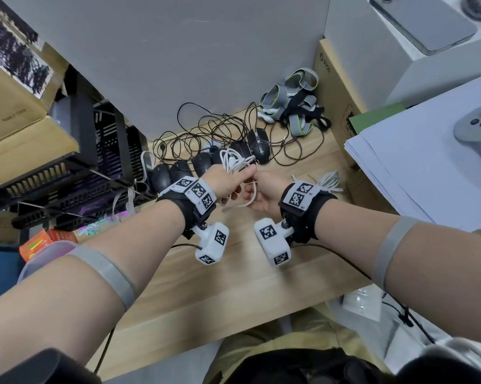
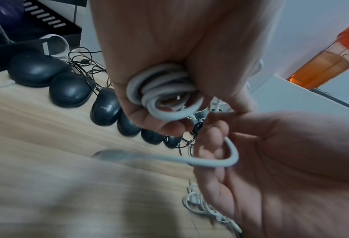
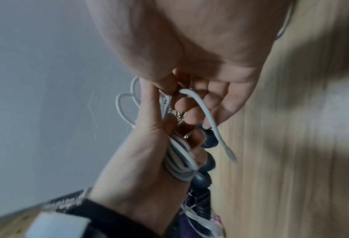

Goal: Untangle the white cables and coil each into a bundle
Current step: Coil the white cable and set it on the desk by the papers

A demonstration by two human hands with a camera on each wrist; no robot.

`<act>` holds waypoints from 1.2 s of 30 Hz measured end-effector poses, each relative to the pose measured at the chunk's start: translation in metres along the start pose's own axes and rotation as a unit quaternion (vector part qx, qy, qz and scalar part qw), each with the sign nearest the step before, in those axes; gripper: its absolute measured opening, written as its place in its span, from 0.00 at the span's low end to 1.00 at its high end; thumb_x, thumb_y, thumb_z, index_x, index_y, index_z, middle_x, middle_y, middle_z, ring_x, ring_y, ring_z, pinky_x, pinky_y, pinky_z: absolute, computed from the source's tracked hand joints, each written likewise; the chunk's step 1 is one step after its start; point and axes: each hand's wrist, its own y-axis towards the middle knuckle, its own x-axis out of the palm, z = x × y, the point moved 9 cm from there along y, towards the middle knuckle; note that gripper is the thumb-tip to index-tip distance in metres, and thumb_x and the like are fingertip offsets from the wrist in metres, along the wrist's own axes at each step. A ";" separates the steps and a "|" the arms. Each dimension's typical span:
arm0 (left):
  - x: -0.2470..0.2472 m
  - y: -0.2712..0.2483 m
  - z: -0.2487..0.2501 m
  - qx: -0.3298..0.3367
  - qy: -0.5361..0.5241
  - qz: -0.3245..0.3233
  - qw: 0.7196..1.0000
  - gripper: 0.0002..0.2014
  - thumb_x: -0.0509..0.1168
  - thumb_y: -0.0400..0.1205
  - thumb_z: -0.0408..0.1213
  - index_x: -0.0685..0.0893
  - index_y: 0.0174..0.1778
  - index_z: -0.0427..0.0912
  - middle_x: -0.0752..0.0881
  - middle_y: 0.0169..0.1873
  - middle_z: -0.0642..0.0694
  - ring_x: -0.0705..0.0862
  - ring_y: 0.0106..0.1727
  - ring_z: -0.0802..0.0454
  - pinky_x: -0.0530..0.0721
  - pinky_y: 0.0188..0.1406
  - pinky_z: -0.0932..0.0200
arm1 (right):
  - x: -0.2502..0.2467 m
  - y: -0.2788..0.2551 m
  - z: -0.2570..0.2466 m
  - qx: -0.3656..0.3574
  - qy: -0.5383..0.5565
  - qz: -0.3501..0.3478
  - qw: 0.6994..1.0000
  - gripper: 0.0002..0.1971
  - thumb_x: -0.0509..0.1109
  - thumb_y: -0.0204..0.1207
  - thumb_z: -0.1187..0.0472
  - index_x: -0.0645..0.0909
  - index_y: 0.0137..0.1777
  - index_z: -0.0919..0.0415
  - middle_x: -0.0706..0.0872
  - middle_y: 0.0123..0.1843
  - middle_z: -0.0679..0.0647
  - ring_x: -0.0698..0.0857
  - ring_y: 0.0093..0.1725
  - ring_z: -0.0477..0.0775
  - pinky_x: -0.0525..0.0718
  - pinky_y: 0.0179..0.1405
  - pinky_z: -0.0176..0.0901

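Note:
My left hand [image 1: 229,184] grips a coil of white cable [image 1: 235,160] held just above the wooden table [image 1: 233,286]. The left wrist view shows the loops [image 2: 165,91] packed inside the curled fingers. My right hand [image 1: 262,188] meets the left thumb and pinches the cable's free tail [image 2: 210,161], which bends under the palm. Its plug end [image 3: 231,154] hangs loose. A second white cable [image 1: 329,181] lies bunched on the table beyond my right wrist. How tidy that bunch is cannot be made out.
A row of black mice [image 1: 200,164] and their tangled black leads [image 1: 206,128] lie just behind the hands. Grey straps [image 1: 292,103] and a cardboard box [image 1: 333,87] stand at the back right, a paper stack [image 1: 427,162] at right, black trays [image 1: 95,162] at left.

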 end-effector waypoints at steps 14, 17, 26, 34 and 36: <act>-0.008 0.004 -0.008 -0.041 -0.112 0.064 0.991 0.19 0.75 0.76 0.54 0.85 0.40 0.39 0.85 0.26 0.42 0.77 0.18 0.54 0.74 0.16 0.67 | 0.026 -0.018 -0.010 -0.070 -0.090 -0.083 0.990 0.12 0.55 0.84 0.67 0.74 0.39 0.60 0.74 0.31 0.55 0.75 0.26 0.50 0.82 0.25 0.38; -0.006 0.003 -0.004 -0.018 -0.070 0.046 0.996 0.26 0.72 0.75 0.64 0.84 0.36 0.40 0.84 0.25 0.41 0.76 0.18 0.51 0.73 0.17 0.66 | 0.015 -0.017 -0.016 -0.118 -0.106 -0.020 0.987 0.13 0.58 0.84 0.67 0.78 0.38 0.61 0.78 0.30 0.56 0.77 0.25 0.49 0.77 0.17 0.33; 0.007 -0.003 -0.002 -0.033 -0.004 -0.055 0.998 0.33 0.71 0.69 0.73 0.84 0.31 0.41 0.83 0.19 0.45 0.73 0.17 0.52 0.70 0.18 0.66 | -0.018 -0.007 -0.018 -0.112 -0.040 0.096 0.988 0.10 0.67 0.81 0.63 0.83 0.56 0.70 0.87 0.39 0.64 0.85 0.27 0.53 0.79 0.16 0.34; 0.025 -0.011 -0.002 -0.014 -0.056 -0.145 0.988 0.20 0.83 0.60 0.55 0.87 0.34 0.44 0.89 0.32 0.43 0.77 0.24 0.51 0.70 0.22 0.63 | -0.017 -0.008 -0.019 -0.125 -0.083 0.058 0.987 0.13 0.68 0.79 0.50 0.83 0.36 0.56 0.85 0.32 0.49 0.78 0.31 0.50 0.73 0.30 0.40; 0.021 -0.011 -0.003 -0.034 -0.063 -0.112 0.991 0.16 0.79 0.59 0.50 0.86 0.31 0.42 0.83 0.27 0.41 0.73 0.20 0.50 0.67 0.21 0.64 | -0.018 -0.011 -0.021 -0.128 -0.076 0.072 0.986 0.12 0.68 0.78 0.50 0.82 0.37 0.54 0.86 0.32 0.45 0.77 0.35 0.51 0.70 0.29 0.40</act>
